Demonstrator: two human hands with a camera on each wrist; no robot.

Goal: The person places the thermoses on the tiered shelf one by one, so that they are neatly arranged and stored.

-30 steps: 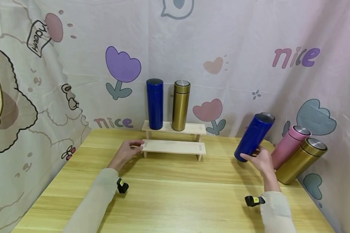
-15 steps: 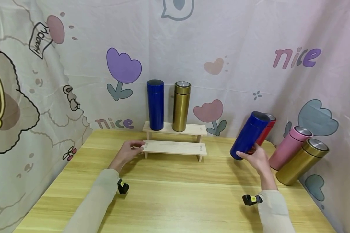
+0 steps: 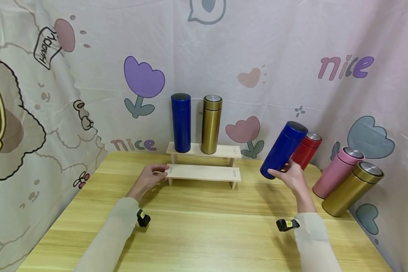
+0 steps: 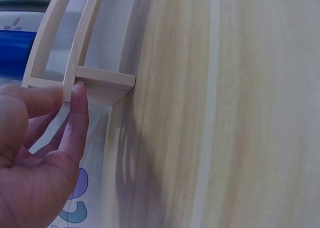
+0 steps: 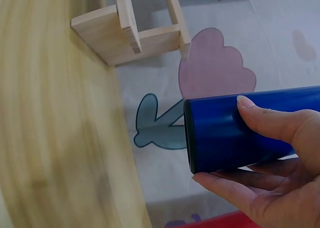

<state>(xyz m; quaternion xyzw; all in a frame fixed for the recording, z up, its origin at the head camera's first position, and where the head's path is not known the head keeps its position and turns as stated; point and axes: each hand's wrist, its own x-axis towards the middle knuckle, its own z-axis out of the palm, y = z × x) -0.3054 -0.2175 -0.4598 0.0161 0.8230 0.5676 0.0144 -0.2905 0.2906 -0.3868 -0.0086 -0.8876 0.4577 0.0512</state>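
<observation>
My right hand [image 3: 292, 176] grips a blue thermos flask [image 3: 283, 150] near its base, holding it tilted to the right above the table. In the right wrist view, the thumb lies along one side of the blue flask [image 5: 220, 133] and the fingers along the other. My left hand [image 3: 150, 177] pinches the left end of the lower shelf of a two-step wooden rack [image 3: 204, 172]. The left wrist view shows thumb and fingertips on that board end [image 4: 68, 90]. On the upper shelf stand another blue flask [image 3: 181, 124] and a gold flask [image 3: 211, 124], both upright.
At the right of the wooden table [image 3: 197, 234] stand a red flask [image 3: 307, 151], a pink flask [image 3: 338, 172] and a second gold flask [image 3: 353, 189]. The held flask partly covers the red one. A printed curtain [image 3: 278, 45] hangs behind.
My right hand has lifted the blue flask and carried it left, away from the other flasks. The red flask behind it has come into view. My left hand stays on the rack.
</observation>
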